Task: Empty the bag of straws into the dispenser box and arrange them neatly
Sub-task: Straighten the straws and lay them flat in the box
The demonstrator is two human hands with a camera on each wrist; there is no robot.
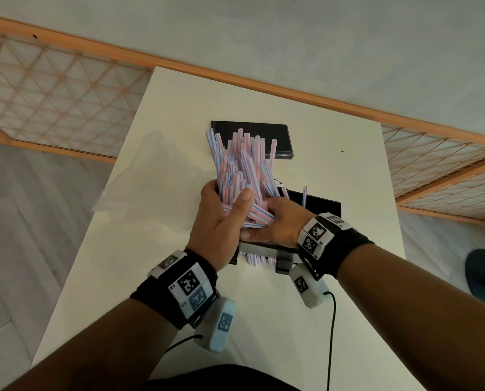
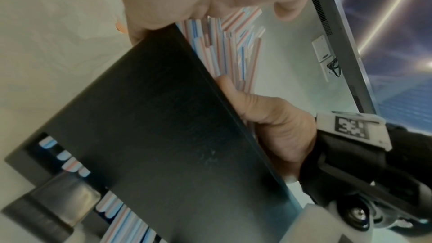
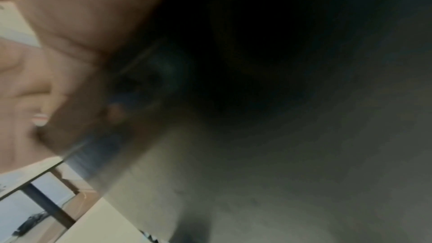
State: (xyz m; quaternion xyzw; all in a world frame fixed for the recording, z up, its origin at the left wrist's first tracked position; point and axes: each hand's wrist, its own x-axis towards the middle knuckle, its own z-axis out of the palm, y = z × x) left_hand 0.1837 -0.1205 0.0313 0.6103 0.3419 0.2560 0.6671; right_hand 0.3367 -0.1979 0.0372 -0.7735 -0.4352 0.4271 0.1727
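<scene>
A thick bundle of red, white and blue striped straws [image 1: 242,167] stands tilted in the open top of the black dispenser box [image 1: 324,206], fanning out toward the far side. My left hand [image 1: 235,210] grips the bundle's lower part from the left, thumb across it. My right hand [image 1: 263,218] holds the same lower part from the right, over the box. In the left wrist view the box's black side [image 2: 163,127] fills the middle, with the straws [image 2: 233,43] above it. More straw ends [image 2: 70,163] show in the box's low front slot. The right wrist view is dark and blurred.
The box's black lid [image 1: 278,136] lies flat on the white table [image 1: 334,170] behind the straws. A crumpled clear plastic bag [image 1: 151,170] lies at the table's left edge. One straw [image 1: 304,196] sticks up alone from the box. A wooden rail runs behind the table.
</scene>
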